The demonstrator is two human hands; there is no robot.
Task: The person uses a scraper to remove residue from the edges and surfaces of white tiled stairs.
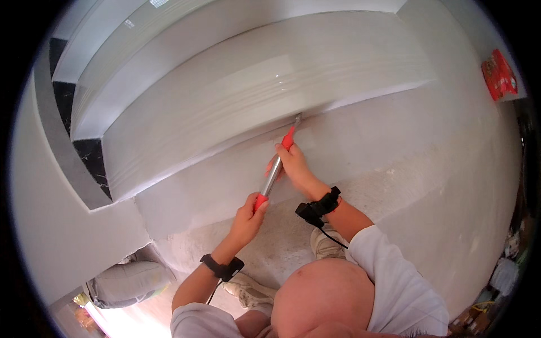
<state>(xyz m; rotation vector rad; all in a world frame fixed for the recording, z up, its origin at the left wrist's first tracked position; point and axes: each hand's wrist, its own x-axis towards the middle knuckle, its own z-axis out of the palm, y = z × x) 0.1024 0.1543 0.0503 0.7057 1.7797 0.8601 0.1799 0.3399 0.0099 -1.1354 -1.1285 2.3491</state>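
Note:
My right hand (294, 164) grips the upper part of a scraper-like hand tool (273, 174) with a metal tube shaft and red grips. My left hand (246, 220) is closed around the red grip at its lower end. The tool points up and away from me. Its small metal head (298, 118) is at the crease where the front edge of a glossy pale stair tread (270, 91) meets the grey floor or step below. I cannot tell whether the head presses into the crease.
Higher steps (139, 91) rise beyond, with black marble-look pieces (88, 158) along their left side. A stuffed grey sack (131, 283) lies at lower left. At upper right is a red plastic packet (499, 76). Assorted items (503, 276) lie at the right rim.

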